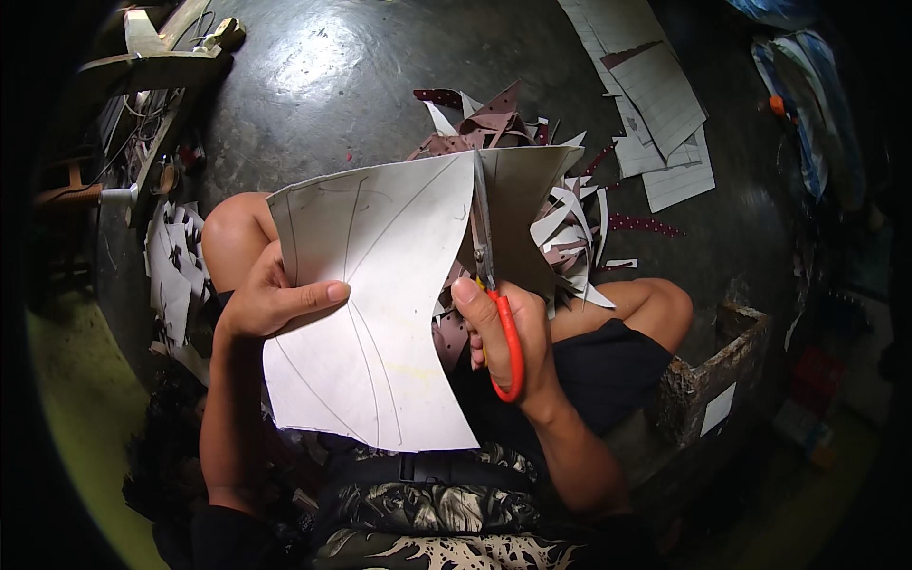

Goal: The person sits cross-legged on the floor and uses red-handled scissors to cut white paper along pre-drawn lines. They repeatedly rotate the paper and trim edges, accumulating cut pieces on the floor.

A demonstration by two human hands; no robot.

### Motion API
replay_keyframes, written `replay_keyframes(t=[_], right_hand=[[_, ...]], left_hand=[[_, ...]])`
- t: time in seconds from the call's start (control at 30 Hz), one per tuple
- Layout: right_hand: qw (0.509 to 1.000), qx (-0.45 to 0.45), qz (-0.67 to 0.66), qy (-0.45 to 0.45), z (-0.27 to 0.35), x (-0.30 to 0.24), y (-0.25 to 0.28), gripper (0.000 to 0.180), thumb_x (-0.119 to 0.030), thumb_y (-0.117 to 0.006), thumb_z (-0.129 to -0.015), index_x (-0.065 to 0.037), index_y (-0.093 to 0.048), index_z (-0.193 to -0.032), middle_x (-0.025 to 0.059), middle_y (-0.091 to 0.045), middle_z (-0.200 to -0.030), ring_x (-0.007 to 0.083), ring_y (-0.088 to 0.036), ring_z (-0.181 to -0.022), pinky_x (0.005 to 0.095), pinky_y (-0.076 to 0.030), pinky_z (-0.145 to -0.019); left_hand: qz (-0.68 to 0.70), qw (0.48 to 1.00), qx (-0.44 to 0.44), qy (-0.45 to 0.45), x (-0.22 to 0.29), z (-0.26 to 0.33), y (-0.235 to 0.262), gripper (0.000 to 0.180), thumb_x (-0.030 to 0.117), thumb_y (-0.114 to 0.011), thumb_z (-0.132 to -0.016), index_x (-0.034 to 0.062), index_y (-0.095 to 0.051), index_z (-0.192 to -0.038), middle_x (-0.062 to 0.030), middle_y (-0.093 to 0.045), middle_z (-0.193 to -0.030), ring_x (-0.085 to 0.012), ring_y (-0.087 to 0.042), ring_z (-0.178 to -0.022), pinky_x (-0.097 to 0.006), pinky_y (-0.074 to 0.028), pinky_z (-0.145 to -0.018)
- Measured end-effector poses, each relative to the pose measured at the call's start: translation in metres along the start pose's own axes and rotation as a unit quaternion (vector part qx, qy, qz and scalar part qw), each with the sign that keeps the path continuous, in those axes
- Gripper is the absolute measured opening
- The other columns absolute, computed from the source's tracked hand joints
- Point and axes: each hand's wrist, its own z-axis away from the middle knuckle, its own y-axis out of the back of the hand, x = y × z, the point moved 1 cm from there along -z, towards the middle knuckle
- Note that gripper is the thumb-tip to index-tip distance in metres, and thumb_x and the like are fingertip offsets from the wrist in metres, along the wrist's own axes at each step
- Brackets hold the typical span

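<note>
A large white sheet (389, 247) with curved pencil lines drawn on it is spread in front of me. My left hand (275, 296) pinches its left side, thumb on top and fingers hidden behind. My right hand (503, 332) is wrapped round the red handle of a pair of scissors (483, 233). Their blades point away from me and lie along a cut running down from the sheet's far edge. To the right of that cut, a shaded flap (518, 204) of the sheet bends away.
Offcuts (570, 223), white and maroon, are heaped on the dark floor (380, 104) beyond the sheet. More white scraps (176, 271) lie left of my knee. Lined sheets (665, 104) rest at the far right. A worn box (717, 370) stands beside my right knee, and a wooden stand (157, 71) at far left.
</note>
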Motion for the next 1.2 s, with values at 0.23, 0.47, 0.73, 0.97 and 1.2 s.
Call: replay_keyframes(t=[0.23, 0.47, 0.73, 0.97, 1.2], right_hand=[[0.999, 0.005, 0.035, -0.003, -0.009, 0.003, 0.005, 0.057, -0.052, -0.067, -0.1, -0.003, -0.058, -0.073, -0.0001, -0.051, -0.06, 0.0064, -0.046, -0.045, 0.0234, -0.039, -0.041], [0.989, -0.016, -0.091, -0.116, -0.037, 0.005, 0.006, 0.057, -0.058, -0.067, -0.098, -0.008, -0.052, -0.075, -0.0003, -0.048, -0.059, 0.0084, -0.05, -0.047, 0.0244, -0.045, -0.044], [0.985, 0.023, -0.16, 0.059, -0.03, -0.003, 0.002, 0.024, -0.007, -0.081, -0.089, -0.006, -0.058, -0.095, -0.0036, -0.055, -0.08, 0.0028, -0.048, -0.069, 0.0202, -0.039, -0.063], [0.964, 0.156, -0.036, 0.211, -0.031, -0.015, 0.015, 0.023, -0.002, -0.08, -0.088, -0.004, -0.058, -0.095, -0.0027, -0.055, -0.079, 0.0045, -0.051, -0.069, 0.0221, -0.042, -0.063], [0.962, 0.15, 0.103, 0.201, -0.002, -0.028, 0.04, 0.018, -0.014, -0.072, -0.098, -0.002, -0.059, -0.097, 0.0006, -0.059, -0.081, 0.0066, -0.053, -0.07, 0.0243, -0.043, -0.062]], left_hand=[[-0.013, 1.0, 0.013, 0.004, -0.006, -0.003, 0.01, 0.036, 0.01, -0.077, -0.094, -0.0021, -0.063, -0.125, -0.0018, -0.066, -0.107, -0.0102, -0.06, -0.096, -0.026, -0.049, -0.083], [-0.056, 0.997, 0.058, 0.008, -0.008, -0.021, 0.016, 0.047, 0.013, -0.082, -0.092, -0.0011, -0.061, -0.131, -0.0034, -0.067, -0.111, -0.0112, -0.061, -0.103, -0.026, -0.049, -0.089], [0.266, 0.964, 0.001, -0.019, -0.007, -0.032, 0.002, 0.076, 0.046, -0.076, -0.093, -0.0054, -0.052, -0.144, -0.0132, -0.069, -0.126, -0.024, -0.068, -0.114, -0.035, -0.054, -0.102], [0.242, 0.969, -0.052, -0.015, -0.016, -0.007, -0.056, 0.091, 0.029, -0.087, -0.083, -0.0015, -0.04, -0.156, -0.015, -0.059, -0.145, -0.0269, -0.055, -0.136, -0.041, -0.042, -0.116], [0.06, 0.994, 0.059, -0.068, 0.037, -0.006, -0.063, 0.064, 0.004, -0.084, -0.087, -0.0036, -0.054, -0.143, -0.0105, -0.066, -0.129, -0.0194, -0.064, -0.119, -0.034, -0.056, -0.098]])
